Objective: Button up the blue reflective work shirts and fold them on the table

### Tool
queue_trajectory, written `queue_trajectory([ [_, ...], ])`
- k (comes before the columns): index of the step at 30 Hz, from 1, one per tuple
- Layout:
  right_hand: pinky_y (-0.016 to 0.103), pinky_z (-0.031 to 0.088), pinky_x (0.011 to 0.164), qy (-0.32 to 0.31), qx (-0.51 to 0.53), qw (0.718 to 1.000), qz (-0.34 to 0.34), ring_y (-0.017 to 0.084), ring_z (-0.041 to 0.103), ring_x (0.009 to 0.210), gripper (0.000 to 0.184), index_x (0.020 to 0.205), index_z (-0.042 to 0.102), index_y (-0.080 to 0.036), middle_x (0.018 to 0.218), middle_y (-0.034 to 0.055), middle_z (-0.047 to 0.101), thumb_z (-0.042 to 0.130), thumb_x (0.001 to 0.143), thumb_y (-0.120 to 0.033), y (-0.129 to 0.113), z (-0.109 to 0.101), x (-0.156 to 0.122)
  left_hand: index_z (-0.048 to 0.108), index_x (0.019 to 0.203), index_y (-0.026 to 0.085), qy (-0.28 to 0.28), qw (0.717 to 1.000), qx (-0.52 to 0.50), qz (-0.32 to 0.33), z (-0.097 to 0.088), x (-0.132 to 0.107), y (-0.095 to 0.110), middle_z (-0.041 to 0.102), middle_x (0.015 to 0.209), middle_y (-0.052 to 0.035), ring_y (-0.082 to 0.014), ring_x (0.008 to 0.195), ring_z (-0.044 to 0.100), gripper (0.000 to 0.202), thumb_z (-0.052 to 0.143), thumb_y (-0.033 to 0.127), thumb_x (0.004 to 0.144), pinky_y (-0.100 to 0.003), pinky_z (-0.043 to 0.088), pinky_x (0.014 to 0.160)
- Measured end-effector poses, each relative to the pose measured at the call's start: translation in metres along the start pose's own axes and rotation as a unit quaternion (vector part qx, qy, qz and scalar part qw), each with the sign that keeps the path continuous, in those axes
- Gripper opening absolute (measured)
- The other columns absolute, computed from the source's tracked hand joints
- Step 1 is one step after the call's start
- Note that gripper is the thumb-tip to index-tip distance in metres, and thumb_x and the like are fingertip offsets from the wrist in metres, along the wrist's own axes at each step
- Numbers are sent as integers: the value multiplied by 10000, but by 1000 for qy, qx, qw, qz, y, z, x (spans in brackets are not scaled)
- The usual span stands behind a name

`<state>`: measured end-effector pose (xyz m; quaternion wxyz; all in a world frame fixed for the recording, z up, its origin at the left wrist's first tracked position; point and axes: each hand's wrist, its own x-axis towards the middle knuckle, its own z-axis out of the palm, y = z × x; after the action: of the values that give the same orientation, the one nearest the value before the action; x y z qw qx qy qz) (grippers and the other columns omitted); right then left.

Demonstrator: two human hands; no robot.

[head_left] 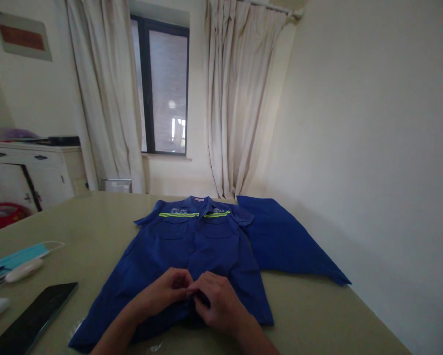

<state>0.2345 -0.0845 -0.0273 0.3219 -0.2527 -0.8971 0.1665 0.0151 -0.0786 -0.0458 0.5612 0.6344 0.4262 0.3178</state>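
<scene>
A blue short-sleeved work shirt (214, 246) lies spread on its back on the table, collar away from me. Yellow-green reflective strips cross its chest above two pockets. At the lower front opening, my left hand (171, 291) pinches the shirt's edge between thumb and fingers. My right hand (217, 301) grips the fabric right beside it, and the fingertips of both hands meet. The cloth between them is bunched and slightly raised. Whether a button sits between the fingers is hidden.
Folded blue cloth (284, 236) lies on the table (106, 217) to the shirt's right, along the wall. At left are a light blue face mask (17, 259), a whitish oblong object (25, 270) and a black phone (32, 318). A white cabinet (51, 172) stands beyond.
</scene>
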Motion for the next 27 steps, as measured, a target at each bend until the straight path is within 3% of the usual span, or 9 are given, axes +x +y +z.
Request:
queue_trajectory([
  [7,243,505,856,-3,-16,1000,-18,168,675,964,259,1102,682,-259,1039,18,726,637,900,-102,2,-6,-1,670,862,159,19,998,-56,10,2,1,1,657,798,28,-136,772,559,318,830,411,754,-240,396,721],
  [13,269,492,771,64,-76,994,-38,175,648,863,168,1039,667,-256,939,17,710,606,952,-126,-2,1,2,773,899,163,33,999,-38,-1,-4,-3,12,759,851,-15,-180,825,641,328,853,435,735,-274,458,795],
  [19,294,486,773,94,-98,991,-20,188,633,851,212,994,644,-255,924,26,701,575,906,-74,-2,6,2,807,1009,191,11,999,-25,23,-11,-5,7,800,1004,-45,-234,961,678,325,822,404,764,-325,486,916],
  [24,260,487,748,5,-16,1000,-1,178,659,803,230,975,638,-255,894,-4,706,662,774,-147,-3,-1,-5,779,905,160,23,998,59,21,2,-4,3,760,867,-34,-200,845,654,263,746,407,819,-275,493,785],
  [27,239,483,741,9,21,999,39,157,664,768,155,994,650,-254,868,-16,708,597,871,-177,-1,-2,-5,749,859,160,-24,995,91,13,10,-3,3,721,807,-8,-172,772,626,245,713,401,840,-245,471,711],
])
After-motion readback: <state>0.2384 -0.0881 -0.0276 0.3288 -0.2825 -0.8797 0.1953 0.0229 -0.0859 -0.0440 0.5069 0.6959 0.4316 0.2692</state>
